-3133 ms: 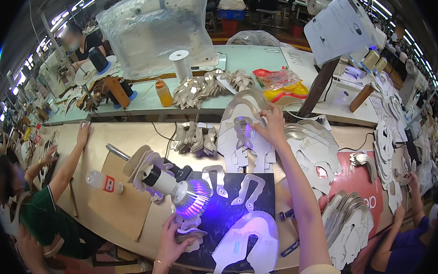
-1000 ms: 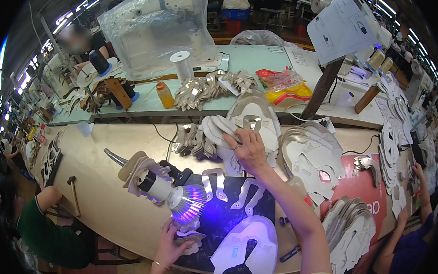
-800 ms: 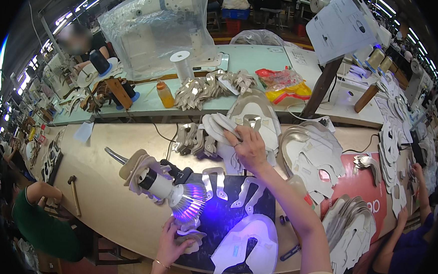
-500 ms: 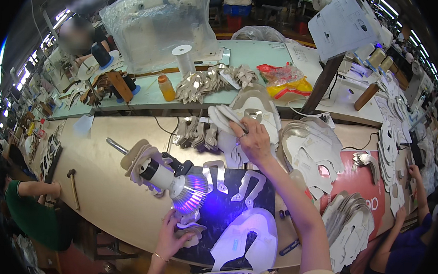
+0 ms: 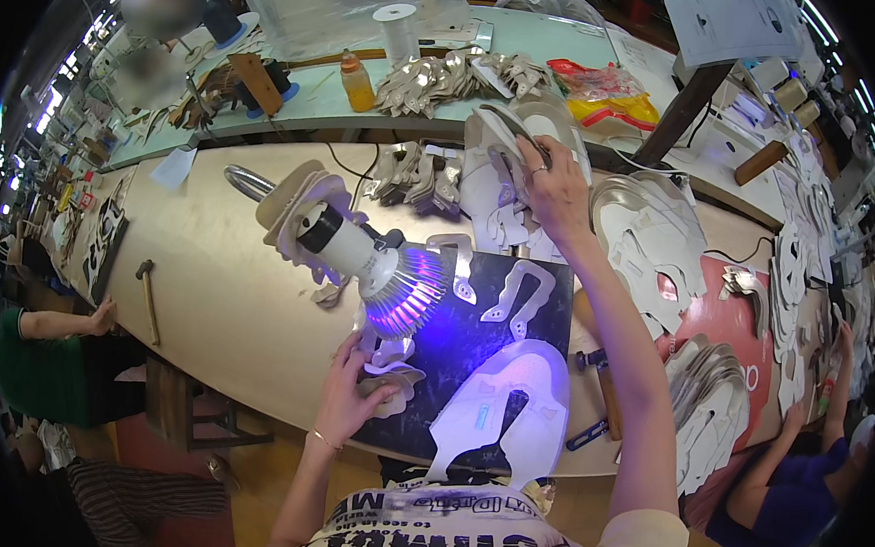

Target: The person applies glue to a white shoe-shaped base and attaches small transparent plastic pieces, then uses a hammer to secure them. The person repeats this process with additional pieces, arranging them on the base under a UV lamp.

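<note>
My left hand (image 5: 348,396) rests at the left edge of a black board (image 5: 408,427), its fingers and thumb closed round a small bundle of pale curved shoe pieces (image 5: 391,383). Farther off, my right hand (image 5: 560,189) grips pale shoe pieces (image 5: 509,127) by their edge, over a stack of light shoe parts; how many it holds is hidden. On the board lie a white shoe upper (image 5: 510,403) and two bent strip-shaped pieces, one a narrow U-shaped strip (image 5: 524,291). A lamp (image 5: 402,286) casts violet light over the board between my arms.
Stacked uppers (image 5: 649,251) and more layered parts (image 5: 704,420) stand right of my arm. A hammer (image 5: 148,301) lies left. An orange bottle (image 5: 357,83), a thread spool (image 5: 397,32) and a yellow-red bag (image 5: 609,95) sit on the far bench. Co-workers sit at both sides.
The head view has shifted, so the bench sits higher in it. My right hand has moved a little farther away and right with the pale pieces, which now tilt. My left hand keeps its bundle.
</note>
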The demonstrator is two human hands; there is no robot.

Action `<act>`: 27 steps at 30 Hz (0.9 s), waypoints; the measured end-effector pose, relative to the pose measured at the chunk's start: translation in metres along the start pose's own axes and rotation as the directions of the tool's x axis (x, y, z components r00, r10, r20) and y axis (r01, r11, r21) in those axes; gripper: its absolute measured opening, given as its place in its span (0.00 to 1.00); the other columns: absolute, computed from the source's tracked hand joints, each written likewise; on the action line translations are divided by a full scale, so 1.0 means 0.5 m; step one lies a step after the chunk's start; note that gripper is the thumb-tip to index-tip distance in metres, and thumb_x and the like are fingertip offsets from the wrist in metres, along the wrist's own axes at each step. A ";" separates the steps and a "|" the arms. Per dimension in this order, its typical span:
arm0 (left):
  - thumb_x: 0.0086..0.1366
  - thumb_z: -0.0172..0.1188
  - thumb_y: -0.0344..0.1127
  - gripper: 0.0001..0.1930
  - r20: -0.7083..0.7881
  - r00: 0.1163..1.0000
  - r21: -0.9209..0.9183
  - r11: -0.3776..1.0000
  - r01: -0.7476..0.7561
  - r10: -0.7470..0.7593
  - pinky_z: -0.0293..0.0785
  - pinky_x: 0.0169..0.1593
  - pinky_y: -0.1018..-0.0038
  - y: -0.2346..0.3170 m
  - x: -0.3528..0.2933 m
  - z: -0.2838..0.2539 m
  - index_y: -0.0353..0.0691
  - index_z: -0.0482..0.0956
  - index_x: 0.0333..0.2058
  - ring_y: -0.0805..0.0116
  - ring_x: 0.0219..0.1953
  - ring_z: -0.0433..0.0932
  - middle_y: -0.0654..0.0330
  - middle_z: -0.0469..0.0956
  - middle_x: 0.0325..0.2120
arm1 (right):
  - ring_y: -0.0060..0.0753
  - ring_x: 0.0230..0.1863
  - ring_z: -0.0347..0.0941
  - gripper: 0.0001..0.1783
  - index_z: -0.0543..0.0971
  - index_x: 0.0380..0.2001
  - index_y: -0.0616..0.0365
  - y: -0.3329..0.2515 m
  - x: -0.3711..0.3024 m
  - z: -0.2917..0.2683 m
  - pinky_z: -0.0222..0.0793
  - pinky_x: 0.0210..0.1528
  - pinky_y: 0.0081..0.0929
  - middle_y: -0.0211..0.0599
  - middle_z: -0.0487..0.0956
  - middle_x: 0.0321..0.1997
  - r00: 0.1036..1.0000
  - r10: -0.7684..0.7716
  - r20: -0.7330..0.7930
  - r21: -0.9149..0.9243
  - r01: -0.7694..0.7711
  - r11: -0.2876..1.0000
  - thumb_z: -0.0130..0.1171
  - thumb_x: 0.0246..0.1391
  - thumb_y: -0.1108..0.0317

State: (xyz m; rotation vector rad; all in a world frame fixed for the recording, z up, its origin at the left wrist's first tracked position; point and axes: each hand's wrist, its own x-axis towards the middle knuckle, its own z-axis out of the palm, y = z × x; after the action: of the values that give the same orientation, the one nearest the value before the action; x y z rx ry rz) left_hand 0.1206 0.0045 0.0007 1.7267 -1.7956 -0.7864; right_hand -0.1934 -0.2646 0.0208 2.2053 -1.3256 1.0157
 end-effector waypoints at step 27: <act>0.48 0.77 0.37 0.26 -0.018 1.000 -0.056 0.998 -0.005 0.004 0.72 0.58 0.58 -0.012 0.001 0.008 0.37 0.75 0.43 0.42 0.61 0.70 0.44 0.63 0.64 | 0.53 0.59 0.70 0.33 0.69 0.63 0.52 -0.007 -0.031 -0.052 0.69 0.58 0.42 0.50 0.68 0.63 0.974 0.174 0.143 -0.052 -0.169 0.984 0.64 0.53 0.67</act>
State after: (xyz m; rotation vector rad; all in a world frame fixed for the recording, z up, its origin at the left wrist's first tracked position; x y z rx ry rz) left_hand 0.1219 0.0042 -0.0064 1.6882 -1.7489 -0.8090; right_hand -0.2051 -0.2375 0.0269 2.2030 -1.6111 0.8912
